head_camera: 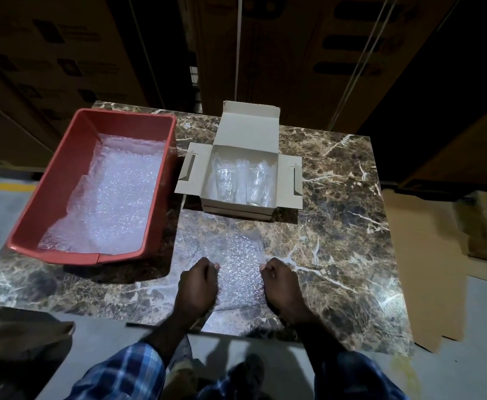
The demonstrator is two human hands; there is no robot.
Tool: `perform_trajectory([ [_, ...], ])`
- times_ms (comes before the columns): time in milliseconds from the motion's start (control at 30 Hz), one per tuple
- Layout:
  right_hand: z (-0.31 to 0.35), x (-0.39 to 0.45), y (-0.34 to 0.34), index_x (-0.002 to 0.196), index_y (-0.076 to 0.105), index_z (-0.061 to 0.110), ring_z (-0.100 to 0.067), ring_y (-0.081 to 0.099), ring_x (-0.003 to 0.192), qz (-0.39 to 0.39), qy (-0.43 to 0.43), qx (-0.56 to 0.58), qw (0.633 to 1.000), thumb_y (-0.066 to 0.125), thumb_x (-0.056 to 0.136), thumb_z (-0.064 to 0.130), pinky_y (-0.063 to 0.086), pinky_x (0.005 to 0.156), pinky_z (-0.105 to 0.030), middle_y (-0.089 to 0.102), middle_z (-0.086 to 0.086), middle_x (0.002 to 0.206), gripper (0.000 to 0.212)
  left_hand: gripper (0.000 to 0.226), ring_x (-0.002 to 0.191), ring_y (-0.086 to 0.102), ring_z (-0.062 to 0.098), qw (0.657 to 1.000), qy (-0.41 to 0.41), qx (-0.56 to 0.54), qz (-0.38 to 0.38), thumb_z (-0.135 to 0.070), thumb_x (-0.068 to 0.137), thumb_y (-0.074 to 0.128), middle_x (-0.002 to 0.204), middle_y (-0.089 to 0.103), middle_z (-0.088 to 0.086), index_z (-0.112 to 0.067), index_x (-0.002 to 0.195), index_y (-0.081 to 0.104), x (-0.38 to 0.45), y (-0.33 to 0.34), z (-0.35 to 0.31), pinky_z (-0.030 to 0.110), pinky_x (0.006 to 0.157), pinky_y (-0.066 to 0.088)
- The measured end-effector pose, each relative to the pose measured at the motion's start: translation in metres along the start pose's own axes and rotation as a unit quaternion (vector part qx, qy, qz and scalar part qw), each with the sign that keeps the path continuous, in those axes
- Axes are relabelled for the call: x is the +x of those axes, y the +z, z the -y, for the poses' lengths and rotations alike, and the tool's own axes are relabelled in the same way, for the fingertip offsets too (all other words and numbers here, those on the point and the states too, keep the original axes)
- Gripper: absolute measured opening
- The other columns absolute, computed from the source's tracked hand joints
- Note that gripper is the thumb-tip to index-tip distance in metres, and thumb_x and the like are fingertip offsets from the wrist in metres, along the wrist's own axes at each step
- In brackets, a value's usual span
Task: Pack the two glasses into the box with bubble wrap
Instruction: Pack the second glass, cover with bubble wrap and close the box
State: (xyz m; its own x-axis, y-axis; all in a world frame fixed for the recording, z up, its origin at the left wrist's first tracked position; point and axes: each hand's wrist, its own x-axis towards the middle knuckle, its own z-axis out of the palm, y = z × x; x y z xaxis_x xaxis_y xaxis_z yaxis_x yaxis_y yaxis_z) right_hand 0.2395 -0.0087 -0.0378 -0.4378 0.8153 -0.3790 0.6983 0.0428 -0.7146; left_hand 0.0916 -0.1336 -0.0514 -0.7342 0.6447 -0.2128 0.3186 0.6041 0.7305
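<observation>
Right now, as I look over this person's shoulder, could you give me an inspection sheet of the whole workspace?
Surface: marble-patterned table, well lit.
Job's things: open cardboard box holds two glasses lying side by side with bubble wrap between them; a loose bubble wrap sheet lies flat near the front edge.
Clutter: red plastic bin holding more bubble wrap.
Hands: left hand and right hand each grip a side of the sheet.
Cables: nothing seen.
Surroundings: stacked cartons behind, flattened cardboard on the floor.

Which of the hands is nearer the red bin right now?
Left. The left hand grips the bubble wrap sheet's left edge, just right of the red bin's near corner. The right hand grips the sheet's right edge, farther from the bin.
</observation>
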Motion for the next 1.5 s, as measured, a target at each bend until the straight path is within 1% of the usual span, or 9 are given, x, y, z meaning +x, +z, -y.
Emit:
perform_trajectory([
  [133, 0.003, 0.006, 0.004, 0.068, 0.048, 0.014, -0.028, 0.054, 0.064, -0.025, 0.011, -0.031, 0.999, 0.065, 0.092, 0.026, 0.045, 0.063, -0.037, 0.057, -0.006, 0.062, 0.032, 0.021, 0.063, 0.064, 0.032, 0.999, -0.019, 0.020, -0.026, -0.030, 0.095, 0.062, 0.060, 0.061, 0.000, -0.023, 0.086, 0.044, -0.005, 0.006, 0.001, 0.040, 0.058, 0.048],
  [333, 0.009, -0.001, 0.007, 0.093, 0.054, 0.010, -0.029, 0.061, 0.079, -0.057, -0.028, -0.138, 0.988, 0.056, 0.097, 0.022, 0.040, 0.066, -0.032, 0.066, -0.013, 0.085, 0.013, 0.030, 0.063, 0.062, 0.039, 0.997, 0.008, 0.057, -0.050, -0.033, 0.096, 0.061, 0.067, 0.059, 0.004, -0.019, 0.099, 0.034, -0.008, 0.009, -0.005, 0.038, 0.053, 0.041],
  [433, 0.006, -0.007, 0.011, 0.113, 0.054, 0.007, -0.029, 0.056, 0.088, -0.091, -0.107, -0.226, 0.964, 0.054, 0.094, 0.013, 0.046, 0.070, -0.039, 0.058, -0.010, 0.100, 0.020, 0.028, 0.067, 0.060, 0.036, 0.987, 0.061, 0.117, -0.089, -0.031, 0.095, 0.063, 0.086, 0.054, 0.004, -0.019, 0.099, 0.038, -0.015, 0.007, -0.004, 0.040, 0.051, 0.048],
  [567, -0.002, -0.012, 0.013, 0.103, 0.059, 0.012, -0.025, 0.047, 0.084, -0.137, -0.254, -0.333, 0.898, 0.063, 0.079, 0.003, 0.040, 0.068, -0.037, 0.053, -0.009, 0.100, 0.026, 0.008, 0.082, 0.054, 0.028, 0.950, 0.197, 0.212, -0.118, -0.025, 0.100, 0.055, 0.099, 0.050, 0.004, -0.018, 0.104, 0.054, -0.017, 0.003, 0.006, 0.041, 0.064, 0.046],
  [700, -0.023, -0.011, 0.015, 0.114, 0.069, 0.006, -0.031, 0.057, 0.119, -0.065, -0.384, -0.334, 0.859, 0.063, 0.085, 0.012, 0.039, 0.102, -0.041, 0.062, -0.016, 0.132, 0.031, 0.024, 0.119, 0.057, 0.028, 0.891, 0.390, 0.228, -0.041, -0.025, 0.098, 0.057, 0.124, 0.061, 0.006, -0.012, 0.115, 0.066, -0.027, 0.006, 0.019, 0.041, 0.096, 0.042],
  [800, -0.035, -0.012, 0.012, 0.134, 0.060, 0.006, -0.027, 0.048, 0.136, 0.033, -0.369, -0.347, 0.861, 0.044, 0.096, 0.035, 0.025, 0.115, -0.042, 0.050, -0.012, 0.148, 0.050, 0.055, 0.143, 0.040, 0.025, 0.869, 0.407, 0.278, 0.035, -0.047, 0.101, 0.050, 0.151, 0.047, 0.009, -0.008, 0.139, 0.056, -0.033, 0.012, 0.042, 0.044, 0.114, 0.032],
  [933, -0.045, -0.014, 0.000, 0.155, 0.029, 0.009, -0.020, 0.014, 0.152, 0.113, -0.355, -0.376, 0.848, 0.022, 0.100, 0.065, 0.007, 0.122, -0.042, 0.019, -0.008, 0.164, 0.079, 0.067, 0.149, 0.030, 0.022, 0.862, 0.391, 0.318, 0.059, -0.056, 0.101, 0.042, 0.159, 0.036, 0.007, -0.009, 0.149, 0.043, -0.033, 0.009, 0.047, 0.046, 0.118, 0.025],
  [1267, -0.045, -0.017, -0.004, 0.138, 0.057, 0.006, -0.025, 0.046, 0.139, 0.058, -0.393, -0.380, 0.835, 0.051, 0.081, 0.026, 0.024, 0.116, -0.045, 0.051, -0.012, 0.148, 0.061, 0.053, 0.144, 0.039, 0.023, 0.848, 0.426, 0.315, 0.029, -0.037, 0.099, 0.050, 0.150, 0.049, 0.009, -0.008, 0.143, 0.052, -0.028, 0.005, 0.051, 0.049, 0.117, 0.028],
  [1500, -0.044, -0.015, -0.005, 0.132, 0.062, 0.008, -0.026, 0.051, 0.134, 0.075, -0.401, -0.380, 0.830, 0.062, 0.068, 0.028, 0.022, 0.116, -0.044, 0.056, -0.011, 0.143, 0.067, 0.046, 0.143, 0.041, 0.029, 0.850, 0.437, 0.292, 0.042, -0.041, 0.096, 0.056, 0.148, 0.050, 0.015, -0.008, 0.127, 0.063, -0.029, 0.002, 0.054, 0.052, 0.117, 0.028],
])
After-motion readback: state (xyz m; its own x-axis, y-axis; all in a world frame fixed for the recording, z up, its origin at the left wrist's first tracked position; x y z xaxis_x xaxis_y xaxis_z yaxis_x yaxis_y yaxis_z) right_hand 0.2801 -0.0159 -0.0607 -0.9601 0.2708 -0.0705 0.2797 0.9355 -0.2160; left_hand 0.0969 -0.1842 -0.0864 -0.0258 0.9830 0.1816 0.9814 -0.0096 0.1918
